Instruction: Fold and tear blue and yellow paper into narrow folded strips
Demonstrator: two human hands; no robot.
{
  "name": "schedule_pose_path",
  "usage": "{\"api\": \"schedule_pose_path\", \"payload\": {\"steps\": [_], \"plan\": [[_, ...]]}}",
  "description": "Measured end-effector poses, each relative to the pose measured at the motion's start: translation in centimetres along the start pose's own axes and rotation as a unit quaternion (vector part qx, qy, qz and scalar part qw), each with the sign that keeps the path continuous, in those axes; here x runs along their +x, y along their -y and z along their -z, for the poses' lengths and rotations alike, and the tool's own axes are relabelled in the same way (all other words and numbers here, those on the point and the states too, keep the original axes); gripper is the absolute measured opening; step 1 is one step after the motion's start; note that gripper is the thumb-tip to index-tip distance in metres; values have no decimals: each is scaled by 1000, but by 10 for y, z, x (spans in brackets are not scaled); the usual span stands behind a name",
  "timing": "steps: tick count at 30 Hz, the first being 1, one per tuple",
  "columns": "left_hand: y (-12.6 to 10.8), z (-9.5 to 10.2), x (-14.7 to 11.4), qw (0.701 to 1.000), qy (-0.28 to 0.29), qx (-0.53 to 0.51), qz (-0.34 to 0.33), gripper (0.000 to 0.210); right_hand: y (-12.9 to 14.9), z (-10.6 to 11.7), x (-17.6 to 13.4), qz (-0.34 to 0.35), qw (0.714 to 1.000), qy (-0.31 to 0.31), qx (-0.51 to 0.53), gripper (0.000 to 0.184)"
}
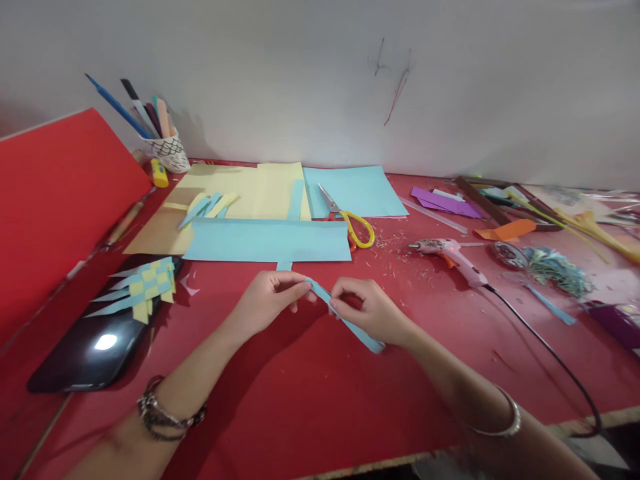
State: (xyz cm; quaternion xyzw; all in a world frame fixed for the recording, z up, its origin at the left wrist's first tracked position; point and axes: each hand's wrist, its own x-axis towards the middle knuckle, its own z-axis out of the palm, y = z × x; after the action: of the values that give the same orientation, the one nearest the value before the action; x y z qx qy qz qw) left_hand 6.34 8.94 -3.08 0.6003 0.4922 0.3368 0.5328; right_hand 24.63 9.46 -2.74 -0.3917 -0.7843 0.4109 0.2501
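A narrow blue paper strip (364, 336) is held between my two hands above the red table. My left hand (273, 298) pinches its upper left end between thumb and fingers. Further along, my right hand (367, 308) pinches the strip near its middle, and its lower end slants out under that hand. Just beyond my hands lies a wide blue paper sheet (270, 241), with another blue strip (285, 265) showing at its front edge. Yellow-handled scissors (359, 230) rest at the sheet's right end. At the left, a woven blue and yellow paper piece (153, 285) lies on a black phone (85, 360).
A pink glue gun (455, 259) with a black cord lies at the right. Behind it are purple paper (445, 202) and an orange piece (507, 231). A patterned pen cup (171, 153) stands back left, beside a large red board (60, 200). Yellow sheets (235, 183) lie against the wall.
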Motion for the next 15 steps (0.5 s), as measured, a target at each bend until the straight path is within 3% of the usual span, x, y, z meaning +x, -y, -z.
{"api": "schedule_pose_path", "payload": {"steps": [15], "plan": [[2,2,0,1000,-20,-8,8,18,-2,1,-1,-20,1000,-5,3,9]]}}
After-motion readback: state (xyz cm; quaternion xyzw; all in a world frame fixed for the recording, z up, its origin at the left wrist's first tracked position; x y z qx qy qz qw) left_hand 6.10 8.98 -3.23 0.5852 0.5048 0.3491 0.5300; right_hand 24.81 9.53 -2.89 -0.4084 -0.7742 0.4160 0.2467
